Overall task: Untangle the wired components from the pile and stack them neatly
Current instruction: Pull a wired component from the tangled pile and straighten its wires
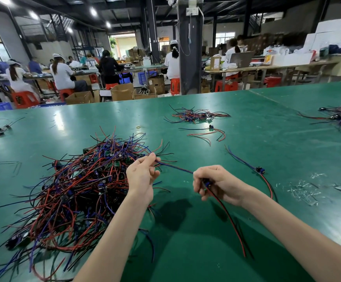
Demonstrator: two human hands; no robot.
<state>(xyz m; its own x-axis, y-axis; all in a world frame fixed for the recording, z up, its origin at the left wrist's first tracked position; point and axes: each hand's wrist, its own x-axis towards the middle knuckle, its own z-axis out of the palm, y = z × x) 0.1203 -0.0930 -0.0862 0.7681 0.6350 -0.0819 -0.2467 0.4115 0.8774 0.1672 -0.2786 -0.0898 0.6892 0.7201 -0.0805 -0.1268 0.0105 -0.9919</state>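
Holding one component (207, 183) taut between both hands, right of the pile (80, 184).
Pinching its blue lead (175, 168) with left hand (143, 176) fingertips at the pile's right edge; curling right hand (218, 185) round the small body, mostly hidden by fingers. Trailing red and black wires (230, 220) near, over the table (206, 231). No telling the lead's far end in the tangle.

- Green table (247, 143), glossy.
- Large tangled wire pile (74, 190), near left.
- Smaller pile (194, 115), far centre.
- Loose wired component (259, 170), right.
- Clear plastic scraps (306, 192), near right.
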